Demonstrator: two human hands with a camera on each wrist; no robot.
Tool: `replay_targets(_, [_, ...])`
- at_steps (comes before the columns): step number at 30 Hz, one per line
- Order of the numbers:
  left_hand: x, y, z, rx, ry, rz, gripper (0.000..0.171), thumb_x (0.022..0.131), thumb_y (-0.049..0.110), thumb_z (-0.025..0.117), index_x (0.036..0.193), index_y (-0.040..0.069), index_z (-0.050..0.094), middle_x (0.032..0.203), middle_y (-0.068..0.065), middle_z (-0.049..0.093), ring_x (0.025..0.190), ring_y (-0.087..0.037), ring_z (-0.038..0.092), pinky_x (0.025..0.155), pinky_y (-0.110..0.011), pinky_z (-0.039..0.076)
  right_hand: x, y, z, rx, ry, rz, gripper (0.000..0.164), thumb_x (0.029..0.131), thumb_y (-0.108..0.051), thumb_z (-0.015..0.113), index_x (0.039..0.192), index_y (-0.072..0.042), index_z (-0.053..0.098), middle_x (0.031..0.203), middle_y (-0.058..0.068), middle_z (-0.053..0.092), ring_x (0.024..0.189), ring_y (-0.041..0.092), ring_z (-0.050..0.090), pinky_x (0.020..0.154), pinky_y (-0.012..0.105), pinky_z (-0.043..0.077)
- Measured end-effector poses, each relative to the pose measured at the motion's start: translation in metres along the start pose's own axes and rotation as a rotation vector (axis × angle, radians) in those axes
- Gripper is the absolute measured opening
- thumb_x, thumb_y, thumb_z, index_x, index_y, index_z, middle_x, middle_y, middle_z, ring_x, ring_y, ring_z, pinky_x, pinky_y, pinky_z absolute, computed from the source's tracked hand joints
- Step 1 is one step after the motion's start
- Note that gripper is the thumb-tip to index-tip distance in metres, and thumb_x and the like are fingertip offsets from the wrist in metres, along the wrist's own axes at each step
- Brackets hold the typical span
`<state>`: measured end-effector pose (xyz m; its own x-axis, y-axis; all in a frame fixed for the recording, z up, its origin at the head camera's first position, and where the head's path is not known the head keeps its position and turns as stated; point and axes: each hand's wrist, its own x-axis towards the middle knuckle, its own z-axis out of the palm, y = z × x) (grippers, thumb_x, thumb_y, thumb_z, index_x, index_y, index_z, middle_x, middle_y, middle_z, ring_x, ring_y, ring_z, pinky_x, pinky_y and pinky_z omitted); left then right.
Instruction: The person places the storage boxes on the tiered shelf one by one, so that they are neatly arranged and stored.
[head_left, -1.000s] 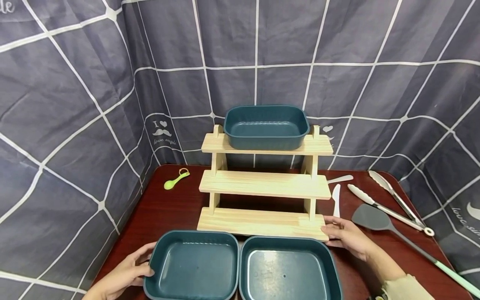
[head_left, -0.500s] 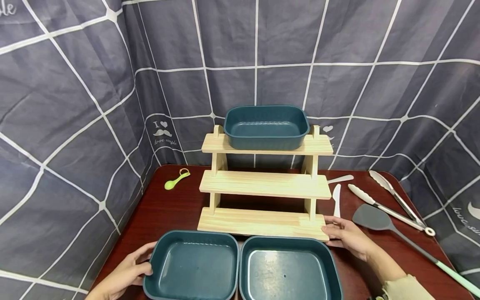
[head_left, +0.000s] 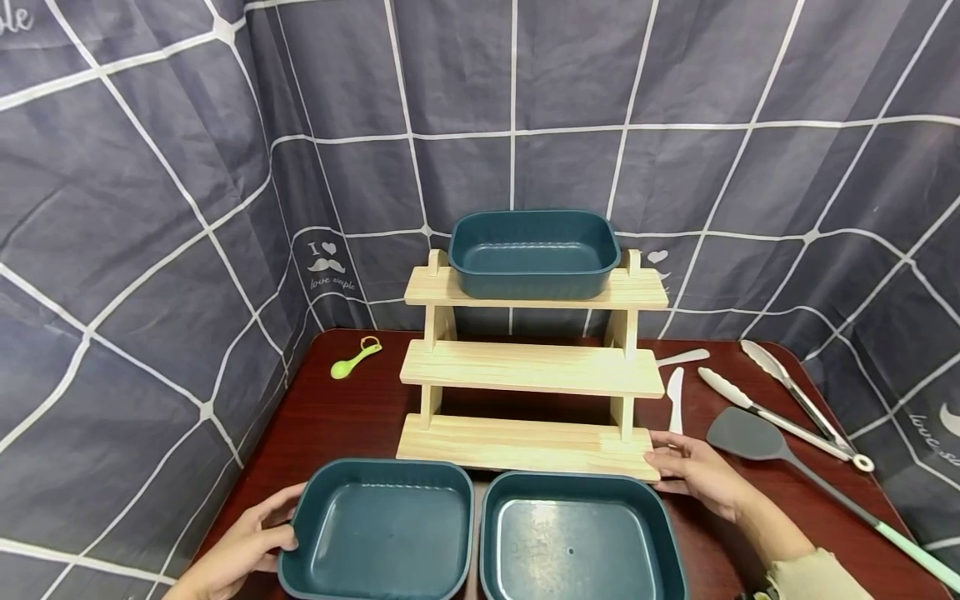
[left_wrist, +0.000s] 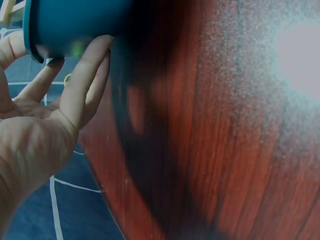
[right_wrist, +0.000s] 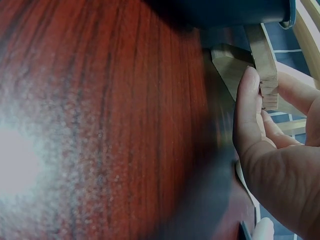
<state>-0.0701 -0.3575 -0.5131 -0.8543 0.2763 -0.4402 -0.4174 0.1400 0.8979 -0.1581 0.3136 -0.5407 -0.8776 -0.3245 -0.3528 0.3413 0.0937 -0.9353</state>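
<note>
My left hand point(head_left: 243, 542) grips a teal plastic bin point(head_left: 382, 533) by its left side. In the left wrist view the fingers point(left_wrist: 82, 82) reach under the bin's wall point(left_wrist: 75, 25). To the right stands a second, matching bin point(head_left: 581, 542), a narrow gap between them. Behind both rises a pale three-tier wooden display shelf point(head_left: 528, 367). My right hand point(head_left: 697, 475) pinches the right end of its lowest board, the board's edge point(right_wrist: 270, 92) between thumb and fingers. A third teal bin point(head_left: 532, 283) sits upright on the top tier.
On the dark red table point(head_left: 337, 425), a green spoon point(head_left: 352, 362) lies at the back left. Right of the shelf are a white knife point(head_left: 675, 400), another white handle point(head_left: 686, 357), metal tongs point(head_left: 795, 417) and a grey spatula point(head_left: 750, 435). Grey grid cloth point(head_left: 562, 75) hangs behind.
The left bin and my left hand have shifted slightly left, widening the gap between the two front bins. My right hand keeps its hold on the lowest board.
</note>
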Motion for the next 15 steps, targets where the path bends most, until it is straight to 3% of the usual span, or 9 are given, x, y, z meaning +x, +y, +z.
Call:
replay_targets(8, [-0.008,0.011,-0.002,-0.032,-0.009,0.022,0.069,0.093,-0.004,0.056,0.158,0.005,0.035,0.132,-0.011,0.062,0.107,-0.031,0.064,0.079,-0.057,0.059,0.001,0.001,-0.001,0.006,-0.007,-0.004,0.073,0.105,-0.015,0.061,0.156,0.015,0.018,0.112,0.008,0.067,0.096,0.016,0.07,0.082,0.036,0.061])
replay_targets(15, [-0.01,0.025,0.003,-0.023,0.002,0.036,0.069,0.093,-0.003,0.054,0.159,0.002,0.032,0.131,-0.012,0.062,0.105,-0.032,0.066,0.079,-0.056,0.06,0.001,0.001,-0.001,0.004,0.009,0.013,0.074,0.105,-0.017,0.062,0.156,0.014,0.019,0.112,0.008,0.067,0.096,0.016,0.069,0.083,0.036,0.061])
